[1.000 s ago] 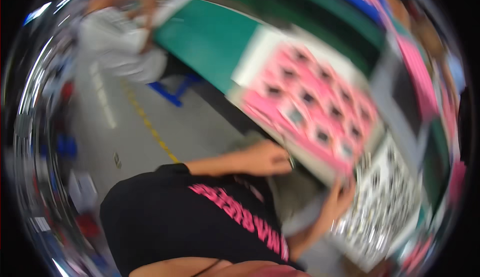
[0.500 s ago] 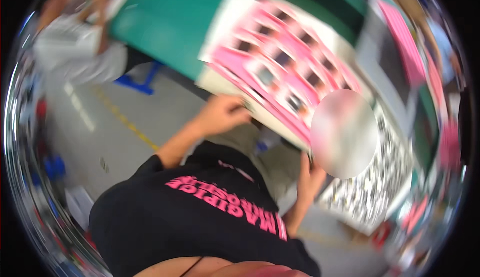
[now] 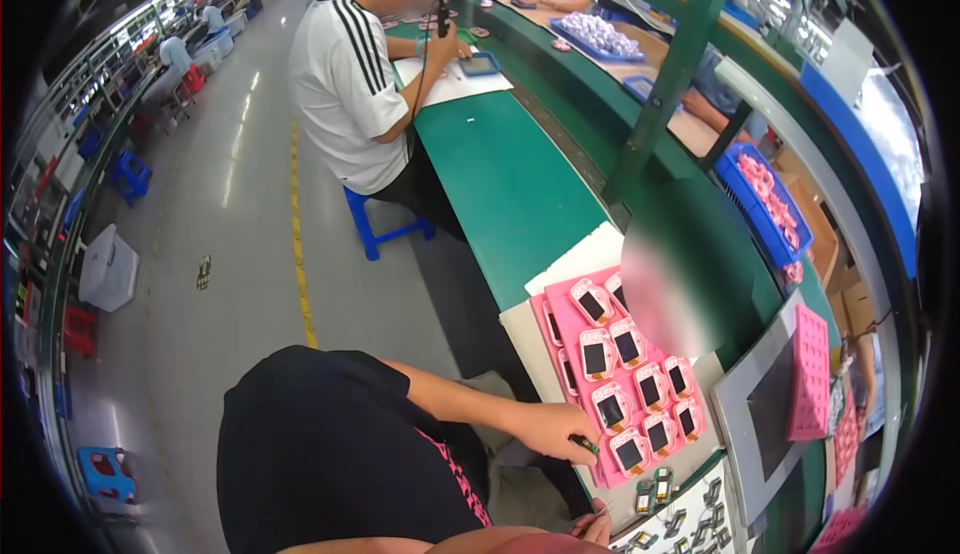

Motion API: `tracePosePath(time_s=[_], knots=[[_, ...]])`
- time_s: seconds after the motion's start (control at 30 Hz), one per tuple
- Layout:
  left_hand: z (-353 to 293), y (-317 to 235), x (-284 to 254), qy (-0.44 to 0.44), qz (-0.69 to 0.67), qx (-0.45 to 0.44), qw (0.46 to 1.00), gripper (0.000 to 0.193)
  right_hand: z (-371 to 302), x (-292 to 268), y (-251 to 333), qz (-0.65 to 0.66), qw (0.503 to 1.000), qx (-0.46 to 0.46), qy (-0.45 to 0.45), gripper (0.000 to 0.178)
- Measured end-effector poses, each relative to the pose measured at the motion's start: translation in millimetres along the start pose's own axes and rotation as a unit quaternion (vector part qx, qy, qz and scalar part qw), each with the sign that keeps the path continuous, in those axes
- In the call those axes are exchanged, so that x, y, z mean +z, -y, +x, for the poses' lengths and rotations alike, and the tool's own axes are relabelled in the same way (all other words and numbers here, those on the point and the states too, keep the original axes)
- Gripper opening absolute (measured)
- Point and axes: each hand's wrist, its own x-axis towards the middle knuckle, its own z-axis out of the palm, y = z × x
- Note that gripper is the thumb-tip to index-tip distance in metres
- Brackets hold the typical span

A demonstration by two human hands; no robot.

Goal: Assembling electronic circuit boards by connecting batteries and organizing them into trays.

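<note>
My left hand (image 3: pixel 557 432) reaches over the near left edge of a pink tray (image 3: pixel 577 339), its fingers closed on a small green circuit board (image 3: pixel 590 445). On the tray sit several pink-framed devices (image 3: pixel 610 411) with dark rectangular screens, the nearest just beside my left fingers. My right hand (image 3: pixel 597 527) is low at the bench's front edge, partly cut off by my body. Its fingers are pinched together; what lies between them is too small to make out. Right of my hands, small green boards (image 3: pixel 645 496) lie on the bench.
A white sheet (image 3: pixel 688 529) carrying many small components borders the right side. Beyond the tray stand a grey-framed panel (image 3: pixel 760 424), a green post (image 3: pixel 675 84) and a blue basket (image 3: pixel 765 204) of pink parts. A co-worker (image 3: pixel 350 84) sits on a blue stool at the far left.
The view has swung left, bringing the aisle and seated co-worker into sight. My left hand has come from the bench's front edge to the tray's near corner, and now shows a board.
</note>
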Motion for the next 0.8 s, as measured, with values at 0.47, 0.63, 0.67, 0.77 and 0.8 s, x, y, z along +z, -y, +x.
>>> tracePosePath(time_s=[0.47,0.63,0.67,0.77,0.8], knots=[[18,-5,26,0.006,-0.098,-0.060,0.993,0.030,-4,12,-20,0.162,0.973,-0.162,0.031,0.020],[110,-16,-37,-0.102,0.036,-0.191,0.976,0.028,105,36,59,0.259,0.948,-0.156,0.104,0.020],[131,-6,-30,-0.095,0.167,-0.129,0.973,0.033,119,26,48,0.300,0.931,-0.165,0.125,0.021],[174,31,40,-0.039,0.260,-0.116,0.958,0.037,126,-9,-7,0.329,0.934,-0.112,0.082,0.021],[185,37,60,-0.031,0.309,-0.100,0.945,0.038,121,-17,-13,0.325,0.938,-0.097,0.075,0.021]])
